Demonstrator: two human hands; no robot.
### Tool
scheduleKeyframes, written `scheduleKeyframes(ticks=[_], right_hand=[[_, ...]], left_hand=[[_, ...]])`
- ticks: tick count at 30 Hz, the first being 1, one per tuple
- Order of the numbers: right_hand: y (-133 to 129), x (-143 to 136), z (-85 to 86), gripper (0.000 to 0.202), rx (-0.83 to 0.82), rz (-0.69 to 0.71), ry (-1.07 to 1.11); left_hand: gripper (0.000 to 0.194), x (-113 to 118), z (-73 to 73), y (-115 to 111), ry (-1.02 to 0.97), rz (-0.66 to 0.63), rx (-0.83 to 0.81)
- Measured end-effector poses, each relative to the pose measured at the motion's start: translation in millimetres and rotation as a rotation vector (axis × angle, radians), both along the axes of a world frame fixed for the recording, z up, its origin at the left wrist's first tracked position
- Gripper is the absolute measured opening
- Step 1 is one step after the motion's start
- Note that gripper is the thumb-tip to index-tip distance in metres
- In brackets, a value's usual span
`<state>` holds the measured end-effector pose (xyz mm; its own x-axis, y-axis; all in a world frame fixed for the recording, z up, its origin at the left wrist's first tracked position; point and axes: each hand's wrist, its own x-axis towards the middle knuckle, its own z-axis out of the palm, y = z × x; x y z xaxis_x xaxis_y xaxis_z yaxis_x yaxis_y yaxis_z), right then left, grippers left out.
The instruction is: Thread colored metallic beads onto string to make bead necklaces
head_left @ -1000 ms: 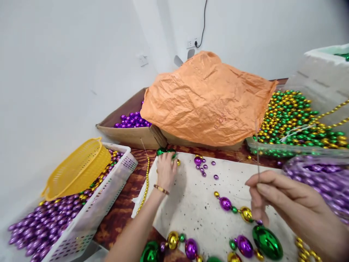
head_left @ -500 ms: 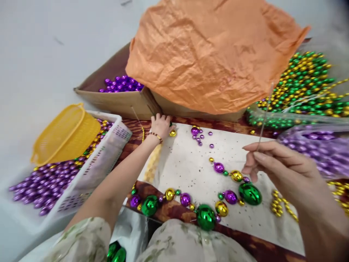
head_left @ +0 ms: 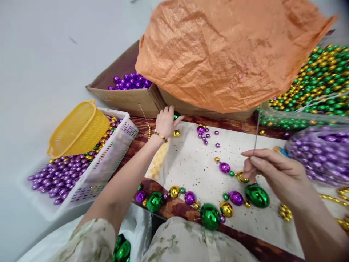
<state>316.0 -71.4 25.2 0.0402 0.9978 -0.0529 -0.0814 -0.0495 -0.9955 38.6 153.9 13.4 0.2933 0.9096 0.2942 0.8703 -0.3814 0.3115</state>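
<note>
My left hand (head_left: pixel 165 123) reaches to the far side of the table, thumb spread from its fingers. A green bead (head_left: pixel 176 115) shows beside the fingers, partly hidden; I cannot tell if they touch it. A gold bead (head_left: pixel 176 133) lies just to the right of the wrist. At the right, my right hand (head_left: pixel 268 167) pinches a long thin needle (head_left: pixel 257 133) between thumb and fingers, its point upward. Under that hand, a strand of beads (head_left: pixel 236 197) in green, gold and purple curves over the paper and along the near table edge. A large green bead (head_left: pixel 257 195) lies just below the fingers.
Small purple beads (head_left: pixel 205 135) lie loose on the white paper (head_left: pixel 188 156). A white basket (head_left: pixel 109 174) of beads and a yellow basket (head_left: pixel 79 127) stand left. Behind are a cardboard box (head_left: pixel 122 98) and an orange sheet (head_left: pixel 218 54). Bagged purple beads (head_left: pixel 321 153) sit right.
My left hand's thumb has spread outward and more of the green bead beside it shows. My right hand still pinches the needle. The whole view has shifted slightly.
</note>
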Motion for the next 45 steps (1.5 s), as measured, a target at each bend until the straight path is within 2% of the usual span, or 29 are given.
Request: scheduleKeyframes(ticks=[2, 6, 8, 10, 16, 19, 24, 29, 32, 37, 45], right_hand=[[1.5, -8.1, 2.0, 0.021, 0.0, 0.047, 0.019], [1.5, -27.8, -2.4, 0.022, -0.018, 0.125, 0.088], [-2.7, -35.5, -9.5, 0.018, -0.037, 0.116, 0.124], [-9.1, -40.6, -18.1, 0.013, -0.074, 0.091, 0.166], [-25.6, -41.0, -33.1, 0.014, -0.144, -0.068, 0.278], [-30.4, -44.6, -34.2, 0.02, -0.159, -0.057, 0.267], [-38.4, -66.9, -46.7, 0.026, -0.155, -0.07, 0.168], [-46.3, -84.0, -56.9, 0.031, -0.143, -0.117, 0.042], [-51.4, -88.8, -57.9, 0.032, -0.143, -0.14, -0.022], [-58.8, -93.3, -61.9, 0.035, -0.137, -0.14, -0.118], [-61.3, -94.1, -62.6, 0.037, -0.178, -0.109, -0.097]], left_hand=[[0.06, 4.8, 5.4, -18.9, -0.334, -0.077, -0.126], [0.047, 15.1, 5.6, -64.4, -0.994, -0.103, -0.632], [0.044, 19.5, 3.9, -85.7, -1.235, -0.104, -0.845], [0.039, 23.8, 2.1, -103.6, -1.357, -0.133, -0.986], [0.028, 41.1, -4.2, -135.9, -1.519, -0.142, -1.087], [0.03, 50.6, -4.1, -141.7, -1.597, -0.135, -1.184], [0.025, 56.8, 1.6, -135.4, -1.708, -0.115, -1.07], [0.029, 53.9, 11.9, -126.4, -1.748, -0.137, -0.984], [0.031, 52.0, 16.4, -122.7, -1.793, -0.132, -1.023], [0.03, 50.8, 18.2, -118.5, -1.909, -0.05, -1.12], [0.03, 50.5, 19.5, -118.8, -1.934, -0.044, -1.131]])
